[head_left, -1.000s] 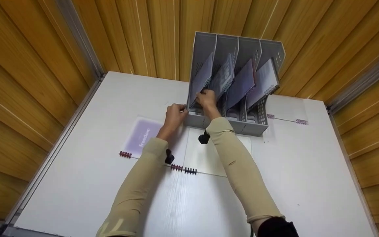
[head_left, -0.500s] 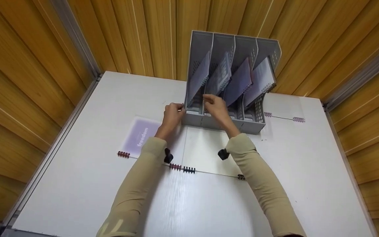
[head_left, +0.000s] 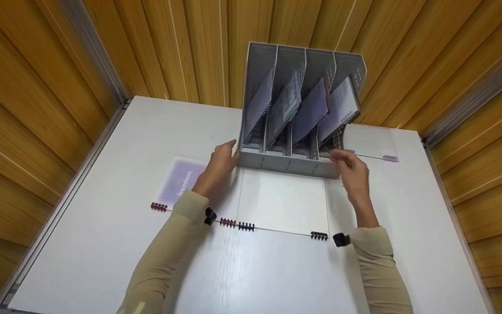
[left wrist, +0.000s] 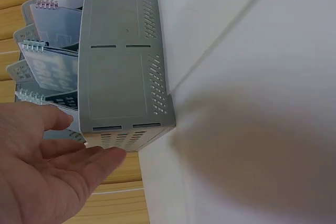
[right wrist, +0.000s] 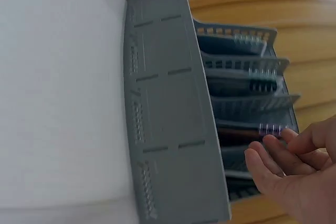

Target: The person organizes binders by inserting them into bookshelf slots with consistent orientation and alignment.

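Note:
A grey file organizer [head_left: 289, 165] with several upright compartments stands at the back of the table. Spiral notebooks lean inside it, among them a purple one [head_left: 312, 111] and a white one [head_left: 340, 107]. My left hand [head_left: 219, 168] is at the organizer's left front corner, fingers extended and thumb apart; whether it touches the side, I cannot tell. In the left wrist view nothing lies in its palm. At the right front corner is my right hand [head_left: 354, 174], fingers loosely bent and holding nothing. The right wrist view shows those fingers [right wrist: 273, 156] beside the organizer's open top.
On the white table [head_left: 277, 274], a purple sheet marked "freedom" [head_left: 177, 181] lies at left. A blank white sheet [head_left: 283, 200] lies before the organizer, with red binding clips [head_left: 228, 222] and black ones [head_left: 319, 235] along its front. Another clear sheet [head_left: 371, 139] lies right. Wooden panels [head_left: 190, 52] stand behind.
My right hand has come out of the organizer's left compartments and moved right to its right front corner. My left hand has loosened from a pinch at the left corner, its fingers now straighter.

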Demonstrator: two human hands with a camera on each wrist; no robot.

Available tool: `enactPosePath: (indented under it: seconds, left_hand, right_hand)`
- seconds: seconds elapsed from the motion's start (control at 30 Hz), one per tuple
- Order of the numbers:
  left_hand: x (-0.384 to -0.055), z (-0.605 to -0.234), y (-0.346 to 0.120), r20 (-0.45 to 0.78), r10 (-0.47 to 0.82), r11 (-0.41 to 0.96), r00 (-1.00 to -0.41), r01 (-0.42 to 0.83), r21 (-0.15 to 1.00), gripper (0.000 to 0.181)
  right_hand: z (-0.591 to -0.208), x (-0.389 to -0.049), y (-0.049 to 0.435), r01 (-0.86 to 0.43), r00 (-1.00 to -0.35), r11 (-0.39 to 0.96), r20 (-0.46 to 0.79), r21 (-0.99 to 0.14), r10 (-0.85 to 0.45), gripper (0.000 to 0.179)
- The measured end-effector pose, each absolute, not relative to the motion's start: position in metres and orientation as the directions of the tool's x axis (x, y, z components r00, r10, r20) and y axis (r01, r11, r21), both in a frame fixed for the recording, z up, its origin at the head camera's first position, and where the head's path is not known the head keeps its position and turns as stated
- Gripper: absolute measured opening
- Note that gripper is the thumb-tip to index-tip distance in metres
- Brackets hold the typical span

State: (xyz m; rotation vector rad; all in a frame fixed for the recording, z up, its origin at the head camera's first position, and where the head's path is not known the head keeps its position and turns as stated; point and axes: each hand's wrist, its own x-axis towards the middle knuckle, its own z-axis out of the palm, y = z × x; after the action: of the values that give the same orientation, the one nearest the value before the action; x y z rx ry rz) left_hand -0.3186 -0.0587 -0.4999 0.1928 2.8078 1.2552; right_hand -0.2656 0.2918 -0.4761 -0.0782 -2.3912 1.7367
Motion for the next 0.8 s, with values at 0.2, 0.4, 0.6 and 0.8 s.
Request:
enactPosePath:
  seconds: [0.2,0.4,0.6,0.8]
  left_hand:
    - [-0.286,-0.499,-0.054,0.148,0.188,0.717,-0.971,0.239,0.655,0.048]
    - [-0.260,-0.504,-0.044,0.277,0.308,0.725,-0.910,0.413,0.551,0.046]
    - [-0.245,-0.506,-0.023,0.360,0.449,0.684,-0.817,0.574,0.450,0.045]
    - [-0.235,-0.513,0.005,0.295,0.572,0.642,-0.765,0.642,0.419,0.047]
  right_hand:
    - [-0.499,-0.275,0.338,0.076,-0.936,0.460,0.096,-0.885,0.339,0.034]
    - [-0.511,-0.306,0.360,0.093,-0.953,0.631,0.115,-0.770,0.281,0.036]
    - [-0.519,-0.336,0.365,0.075,-0.986,0.765,0.067,-0.640,0.153,0.041]
    - [-0.530,-0.353,0.370,0.045,-0.994,0.829,-0.107,-0.558,-0.018,0.074]
